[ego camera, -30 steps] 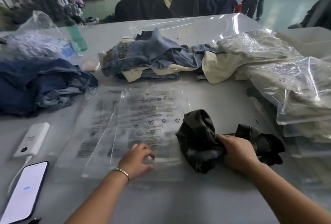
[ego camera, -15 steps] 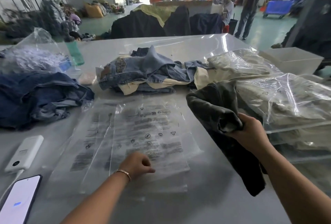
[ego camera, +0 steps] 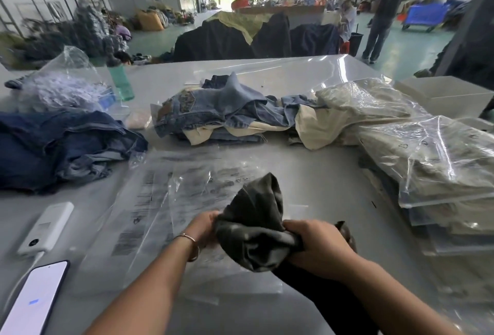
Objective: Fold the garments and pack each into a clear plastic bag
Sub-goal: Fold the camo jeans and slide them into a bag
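Note:
A dark olive garment (ego camera: 256, 217) is bunched up in front of me, over the near part of the table. My left hand (ego camera: 204, 229) grips its left edge and my right hand (ego camera: 316, 246) grips its right side; part of the cloth hangs down below my right forearm. Under it lie clear plastic bags (ego camera: 171, 201) with black print, flat on the table.
A heap of denim and cream garments (ego camera: 230, 115) sits mid-table. Dark blue jeans (ego camera: 58, 147) lie at the left. Packed bags (ego camera: 433, 163) are stacked on the right. A phone (ego camera: 29, 300), a white power bank (ego camera: 46, 227) and a green bottle (ego camera: 120, 80) are at the left.
My right hand brought the dark garment from the right back to the centre. My left hand left the plastic bag and took hold of the garment's left edge.

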Demonstrator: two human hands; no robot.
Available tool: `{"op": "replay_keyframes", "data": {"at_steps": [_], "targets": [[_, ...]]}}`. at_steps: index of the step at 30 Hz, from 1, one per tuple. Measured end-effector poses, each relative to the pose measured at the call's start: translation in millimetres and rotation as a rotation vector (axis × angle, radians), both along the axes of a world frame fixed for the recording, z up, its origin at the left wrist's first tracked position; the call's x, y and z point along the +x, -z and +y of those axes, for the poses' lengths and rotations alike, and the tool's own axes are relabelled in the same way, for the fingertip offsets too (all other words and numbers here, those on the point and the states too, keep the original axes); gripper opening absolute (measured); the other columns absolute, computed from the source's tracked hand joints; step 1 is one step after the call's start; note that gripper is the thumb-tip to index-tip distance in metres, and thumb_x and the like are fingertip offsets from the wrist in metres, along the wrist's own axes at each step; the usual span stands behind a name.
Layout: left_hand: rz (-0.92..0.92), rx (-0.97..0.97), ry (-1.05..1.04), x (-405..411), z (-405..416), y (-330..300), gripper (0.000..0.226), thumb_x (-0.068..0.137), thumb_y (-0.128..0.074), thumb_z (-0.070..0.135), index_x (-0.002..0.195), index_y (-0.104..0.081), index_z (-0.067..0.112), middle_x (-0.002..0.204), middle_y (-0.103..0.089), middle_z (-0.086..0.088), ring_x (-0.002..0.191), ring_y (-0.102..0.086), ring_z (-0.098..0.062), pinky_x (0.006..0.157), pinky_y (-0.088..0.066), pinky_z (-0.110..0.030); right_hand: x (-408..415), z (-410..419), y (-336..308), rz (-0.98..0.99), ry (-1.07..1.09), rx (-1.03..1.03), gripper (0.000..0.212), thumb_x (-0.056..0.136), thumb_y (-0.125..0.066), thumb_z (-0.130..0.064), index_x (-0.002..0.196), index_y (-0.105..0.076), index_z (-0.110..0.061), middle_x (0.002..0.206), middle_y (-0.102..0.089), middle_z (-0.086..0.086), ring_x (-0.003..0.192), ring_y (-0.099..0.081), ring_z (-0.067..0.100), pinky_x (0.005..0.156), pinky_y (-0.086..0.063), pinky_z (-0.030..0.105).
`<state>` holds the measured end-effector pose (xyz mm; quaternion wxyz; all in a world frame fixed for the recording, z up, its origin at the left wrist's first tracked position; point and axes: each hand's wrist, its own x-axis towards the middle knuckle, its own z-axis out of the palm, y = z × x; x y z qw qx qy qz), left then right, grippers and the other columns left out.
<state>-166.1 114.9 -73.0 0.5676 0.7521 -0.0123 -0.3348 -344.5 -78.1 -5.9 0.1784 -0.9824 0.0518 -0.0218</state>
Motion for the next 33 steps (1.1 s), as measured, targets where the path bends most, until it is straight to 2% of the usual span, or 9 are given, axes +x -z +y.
{"op": "replay_keyframes", "data": {"at_steps": [4,12,16,19,23,26,29,31,33], "targets": [[-0.300,0.009,-0.050,4,7,-24,0.012,0.088,-0.068,0.019,0.079,-0.072,0.013,0.046,-0.048,0.000,0.034,-0.038,-0.010,0.038,-0.030,-0.016,-7,6,17,0.089,-0.071,-0.108,0.028,0.072,-0.054,-0.041,0.096,-0.051,-0.026,0.091,-0.066,-0.001,0.089,-0.061,0.025,0.062,-0.033,0.029],[-0.572,-0.042,0.305,-55,-39,-84,0.009,0.086,-0.070,0.020,0.093,-0.076,0.018,0.042,-0.054,0.012,0.035,-0.043,-0.002,0.041,-0.034,-0.014,11,25,24,0.031,0.073,-0.177,0.025,0.078,-0.051,-0.037,0.098,-0.054,-0.023,0.099,-0.065,0.001,0.096,-0.061,0.028,0.066,-0.034,0.031],[-0.942,0.079,0.415,-70,-36,-86,0.016,0.082,-0.072,0.029,0.098,-0.075,0.030,0.054,-0.057,0.015,0.051,-0.051,0.003,0.052,-0.035,-0.006,20,13,21,0.066,0.319,-0.096,0.022,0.083,-0.052,-0.038,0.098,-0.053,-0.021,0.108,-0.066,0.004,0.101,-0.062,0.029,0.072,-0.041,0.031],[-1.233,0.287,0.376,-66,-21,-79,0.039,0.081,-0.064,0.014,0.116,-0.067,0.031,0.075,-0.053,0.012,0.065,-0.051,-0.005,0.062,-0.044,-0.015,24,-1,16,0.092,0.441,0.042,0.017,0.081,-0.050,-0.033,0.092,-0.052,-0.019,0.108,-0.064,0.006,0.096,-0.060,0.029,0.070,-0.039,0.030],[-1.397,0.384,0.206,-63,-14,-70,0.050,0.072,-0.067,-0.003,0.119,-0.058,0.014,0.092,-0.063,-0.003,0.062,-0.059,-0.017,0.051,-0.049,-0.023,29,-10,13,0.125,0.492,0.216,0.013,0.078,-0.054,-0.030,0.082,-0.052,-0.018,0.093,-0.061,0.003,0.082,-0.055,0.026,0.067,-0.039,0.030],[-1.251,0.673,0.123,-58,-16,-77,0.035,0.084,-0.060,0.008,0.118,-0.056,0.016,0.103,-0.060,-0.003,0.074,-0.061,-0.020,0.060,-0.048,-0.025,32,-14,11,0.118,0.487,0.420,0.010,0.076,-0.064,-0.024,0.072,-0.059,-0.016,0.079,-0.062,0.001,0.079,-0.060,0.024,0.068,-0.045,0.030],[-1.015,1.056,0.426,-59,-16,-86,0.013,0.087,-0.054,0.015,0.096,-0.063,0.017,0.098,-0.064,-0.004,0.084,-0.063,-0.023,0.064,-0.046,-0.028,30,-14,7,0.070,0.519,0.698,0.023,0.071,-0.074,-0.010,0.055,-0.058,-0.016,0.053,-0.055,-0.005,0.059,-0.053,0.016,0.055,-0.041,0.024],[-0.802,0.956,0.722,-62,-16,-91,0.003,0.080,-0.062,0.023,0.079,-0.063,0.019,0.079,-0.065,0.001,0.066,-0.058,-0.014,0.052,-0.040,-0.019,28,-14,8,0.096,0.548,0.816,0.023,0.071,-0.075,-0.009,0.055,-0.059,-0.012,0.050,-0.054,-0.003,0.053,-0.050,0.013,0.045,-0.039,0.018],[-0.517,0.673,0.834,-66,-14,-103,0.014,0.074,-0.070,0.026,0.071,-0.067,0.013,0.057,-0.058,0.006,0.049,-0.052,-0.006,0.043,-0.036,-0.014,25,-13,8,0.144,0.568,0.899,0.020,0.072,-0.076,-0.011,0.058,-0.061,-0.010,0.055,-0.058,0.000,0.053,-0.052,0.013,0.040,-0.037,0.014]]}}
